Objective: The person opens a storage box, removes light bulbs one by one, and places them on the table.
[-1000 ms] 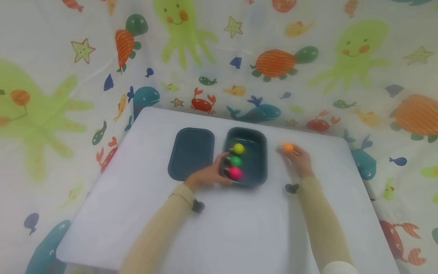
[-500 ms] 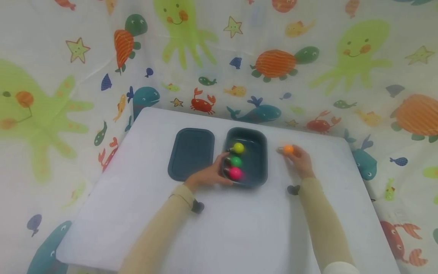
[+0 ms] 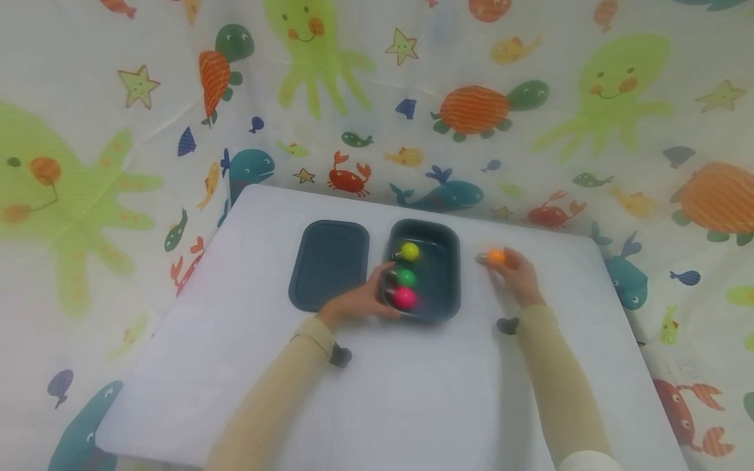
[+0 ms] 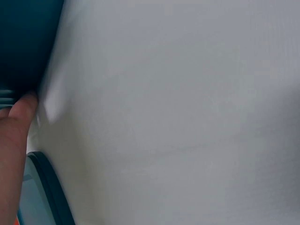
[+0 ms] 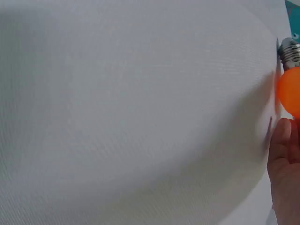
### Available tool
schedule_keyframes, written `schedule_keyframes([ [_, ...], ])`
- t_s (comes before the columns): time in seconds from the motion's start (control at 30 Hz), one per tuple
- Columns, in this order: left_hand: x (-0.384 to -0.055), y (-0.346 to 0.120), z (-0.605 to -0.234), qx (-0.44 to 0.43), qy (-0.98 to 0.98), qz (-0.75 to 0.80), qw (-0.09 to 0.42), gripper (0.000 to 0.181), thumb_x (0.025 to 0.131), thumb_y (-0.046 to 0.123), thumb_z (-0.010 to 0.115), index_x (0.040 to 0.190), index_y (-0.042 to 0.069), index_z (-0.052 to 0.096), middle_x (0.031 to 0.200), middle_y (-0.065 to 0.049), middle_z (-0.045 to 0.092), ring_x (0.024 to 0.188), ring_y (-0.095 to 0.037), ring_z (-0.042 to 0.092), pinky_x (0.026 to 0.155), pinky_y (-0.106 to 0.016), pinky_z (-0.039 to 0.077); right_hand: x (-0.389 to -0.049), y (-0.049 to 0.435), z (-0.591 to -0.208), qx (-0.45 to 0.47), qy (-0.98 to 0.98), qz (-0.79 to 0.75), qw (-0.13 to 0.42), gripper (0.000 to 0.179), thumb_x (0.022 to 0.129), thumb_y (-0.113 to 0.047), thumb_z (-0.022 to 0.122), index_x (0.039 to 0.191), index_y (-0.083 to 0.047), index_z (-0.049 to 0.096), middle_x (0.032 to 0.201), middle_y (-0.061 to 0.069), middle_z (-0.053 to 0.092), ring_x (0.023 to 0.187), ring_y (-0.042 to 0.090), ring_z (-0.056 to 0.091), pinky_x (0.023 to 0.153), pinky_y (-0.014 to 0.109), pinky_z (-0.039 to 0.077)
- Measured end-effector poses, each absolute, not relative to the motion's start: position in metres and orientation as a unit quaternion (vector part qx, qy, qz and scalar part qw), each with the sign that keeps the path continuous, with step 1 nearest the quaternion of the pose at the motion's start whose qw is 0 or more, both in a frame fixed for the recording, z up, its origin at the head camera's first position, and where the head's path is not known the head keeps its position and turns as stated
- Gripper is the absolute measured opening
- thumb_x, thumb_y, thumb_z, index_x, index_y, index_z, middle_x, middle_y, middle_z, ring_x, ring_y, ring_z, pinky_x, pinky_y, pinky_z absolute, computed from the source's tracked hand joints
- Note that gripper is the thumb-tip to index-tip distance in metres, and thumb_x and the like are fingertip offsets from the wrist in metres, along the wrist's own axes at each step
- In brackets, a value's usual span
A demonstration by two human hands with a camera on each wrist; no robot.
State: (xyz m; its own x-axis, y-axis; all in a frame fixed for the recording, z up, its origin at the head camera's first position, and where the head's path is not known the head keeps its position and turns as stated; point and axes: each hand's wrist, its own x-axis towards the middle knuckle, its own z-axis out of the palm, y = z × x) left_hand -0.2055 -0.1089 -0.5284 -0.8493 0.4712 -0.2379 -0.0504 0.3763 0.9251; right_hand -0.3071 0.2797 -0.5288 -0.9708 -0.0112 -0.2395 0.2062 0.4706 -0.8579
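In the head view a dark teal container [image 3: 450,281] stands near the middle of the white table. My left hand [image 3: 358,302] grips its left side, the thumb along the near corner; in the left wrist view the thumb [image 4: 24,108] lies against the container wall [image 4: 28,42]. Inside, along the left wall, lie a yellow light bulb [image 3: 410,252], a green bulb [image 3: 406,278] and a pink bulb [image 3: 405,298], metal bases pointing left. To the container's right, my right hand [image 3: 520,278] pinches an orange light bulb [image 5: 290,91] by its round end, the metal base [image 5: 290,54] facing away.
A flat dark teal lid [image 3: 331,261] lies on the table [image 3: 412,399] just left of the container, close behind the left wrist. A curtain [image 3: 406,85] printed with sea animals hangs along the table's back and sides.
My right hand and the orange bulb have shifted very slightly toward me. In the container the yellow bulb has rolled a little away. My left hand keeps its place on the container.
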Motion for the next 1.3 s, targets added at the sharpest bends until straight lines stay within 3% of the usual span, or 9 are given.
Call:
schedule_keyframes([
  [0.2,-0.209,-0.108,-0.529,0.133,0.787,0.551,0.245,0.11,0.075,0.038,0.084,0.152,0.038,0.005,0.157,-0.003,0.015,0.14,-0.025,0.022,0.108,-0.048,0.035,-0.312,0.29,-0.521,0.021,0.863,-0.496,0.094,0.069,0.098,-0.026,0.06,0.155,-0.012,0.024,0.156,0.016,0.03,0.14,0.036,0.03,0.111,0.053,0.029],
  [0.37,-0.21,-0.108,-0.528,0.132,0.788,0.55,0.243,0.111,0.075,0.038,0.084,0.152,0.038,0.005,0.156,-0.003,0.016,0.139,-0.024,0.023,0.109,-0.047,0.034,-0.312,0.285,-0.505,0.033,0.862,-0.498,0.094,0.069,0.098,-0.033,0.059,0.155,-0.013,0.025,0.158,0.013,0.027,0.143,0.035,0.027,0.112,0.054,0.027],
  [0.57,-0.21,-0.107,-0.526,0.139,0.787,0.553,0.237,0.11,0.076,0.034,0.084,0.153,0.034,0.006,0.159,-0.003,0.012,0.141,-0.023,0.021,0.112,-0.046,0.029,-0.309,0.264,-0.487,0.019,0.86,-0.505,0.074,0.071,0.096,-0.028,0.063,0.154,-0.006,0.027,0.156,0.018,0.029,0.142,0.037,0.028,0.113,0.052,0.027],
  [0.77,-0.209,-0.106,-0.525,0.136,0.787,0.552,0.239,0.109,0.078,0.032,0.083,0.154,0.033,0.005,0.16,-0.005,0.011,0.142,-0.024,0.02,0.112,-0.049,0.029,-0.309,0.241,-0.474,0.022,0.854,-0.514,0.076,0.072,0.095,-0.026,0.065,0.154,-0.008,0.026,0.156,0.016,0.03,0.142,0.035,0.029,0.113,0.05,0.027],
  [1.07,-0.213,-0.106,-0.533,0.123,0.784,0.557,0.244,0.112,0.073,0.04,0.085,0.152,0.039,0.006,0.158,-0.002,0.013,0.14,-0.024,0.022,0.11,-0.049,0.032,-0.308,0.209,-0.465,-0.017,0.834,-0.546,0.078,0.075,0.092,-0.026,0.069,0.153,-0.009,0.03,0.154,0.017,0.034,0.14,0.032,0.034,0.107,0.049,0.037],
  [1.3,-0.213,-0.103,-0.53,0.121,0.785,0.558,0.239,0.111,0.074,0.04,0.085,0.152,0.04,0.007,0.157,-0.003,0.015,0.139,-0.026,0.024,0.11,-0.05,0.032,-0.309,0.186,-0.458,-0.064,0.853,-0.513,0.075,0.07,0.091,-0.024,0.07,0.15,-0.008,0.035,0.15,0.018,0.04,0.137,0.033,0.039,0.109,0.047,0.035],
])
